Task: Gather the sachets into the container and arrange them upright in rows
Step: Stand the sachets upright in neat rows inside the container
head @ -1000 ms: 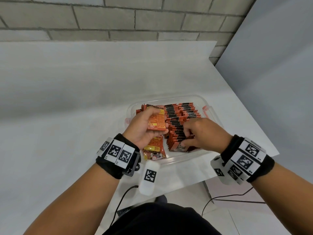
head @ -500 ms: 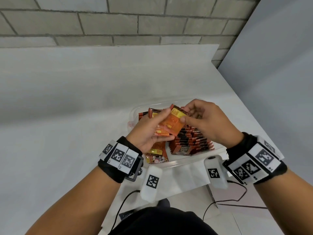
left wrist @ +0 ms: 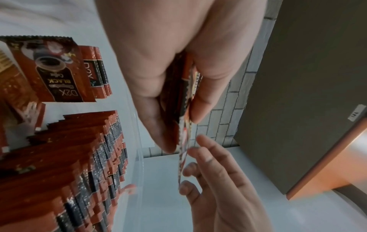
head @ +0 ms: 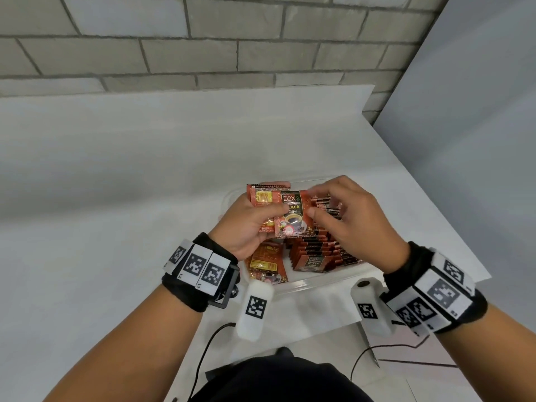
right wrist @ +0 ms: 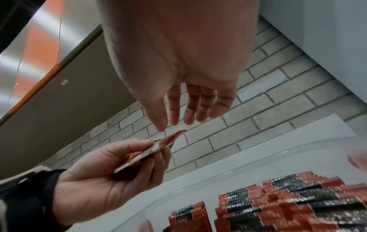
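My left hand (head: 246, 224) pinches a few sachets (head: 285, 214) above the container (head: 316, 281), right hand (head: 345, 219) loose-fingered and just short of the front one; next, I judge, take it and stand it in the row (head: 319, 250).

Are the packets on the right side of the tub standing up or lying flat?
Standing: the sachets sit on edge in the container, packed in rows.
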Available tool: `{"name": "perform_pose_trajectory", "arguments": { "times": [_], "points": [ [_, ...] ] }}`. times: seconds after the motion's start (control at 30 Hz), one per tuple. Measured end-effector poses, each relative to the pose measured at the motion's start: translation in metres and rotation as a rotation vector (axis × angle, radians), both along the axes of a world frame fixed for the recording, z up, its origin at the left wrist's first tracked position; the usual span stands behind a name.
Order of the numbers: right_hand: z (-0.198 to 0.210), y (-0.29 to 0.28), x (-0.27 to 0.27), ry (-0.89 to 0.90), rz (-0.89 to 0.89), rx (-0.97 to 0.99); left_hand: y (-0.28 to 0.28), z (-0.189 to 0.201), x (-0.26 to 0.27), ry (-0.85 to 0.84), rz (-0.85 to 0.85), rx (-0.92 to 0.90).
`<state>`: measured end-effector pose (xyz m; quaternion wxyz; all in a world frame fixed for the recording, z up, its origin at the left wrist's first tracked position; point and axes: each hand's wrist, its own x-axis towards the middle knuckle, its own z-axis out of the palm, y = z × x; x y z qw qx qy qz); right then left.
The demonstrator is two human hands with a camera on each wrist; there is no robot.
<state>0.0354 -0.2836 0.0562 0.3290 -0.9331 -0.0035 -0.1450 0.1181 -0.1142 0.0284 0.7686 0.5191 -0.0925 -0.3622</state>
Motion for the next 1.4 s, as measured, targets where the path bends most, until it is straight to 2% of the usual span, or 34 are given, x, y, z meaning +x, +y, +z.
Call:
{"name": "perform_pose_trajectory", "arguments": {
  "times": [0.17,0.3,0.37,0.47,0.6,0.73,1.1,1.4],
  "points": [
    [0.007,-0.003,0.006,0.224,-0.001,0.043,-0.007,0.002,-0.007,-0.025,-0.049,0.017],
    [0.010,-0.012,-0.003,0.390,0.064,0.127,-0.005,0.003,-0.003,-0.017,0.022,0.028],
    [0.004,-0.014,-0.010,0.519,0.120,0.067,-0.002,0.002,0.000,-0.003,0.062,0.046],
    [-0.009,-0.013,-0.016,0.632,0.185,-0.134,-0.001,-0.001,0.000,-0.001,0.058,0.055],
    [-0.022,-0.012,-0.014,0.660,0.212,-0.385,0.000,-0.002,-0.001,0.003,0.028,0.067],
    [-0.033,-0.012,-0.010,0.596,0.204,-0.578,0.001,-0.004,-0.001,0.026,0.041,0.080],
    [-0.032,-0.008,0.002,0.590,0.286,-0.816,0.000,-0.005,-0.004,0.043,0.033,0.105],
    [-0.033,-0.008,0.004,0.628,0.304,-0.859,-0.001,-0.007,-0.006,0.046,0.037,0.112]
  ]
}}
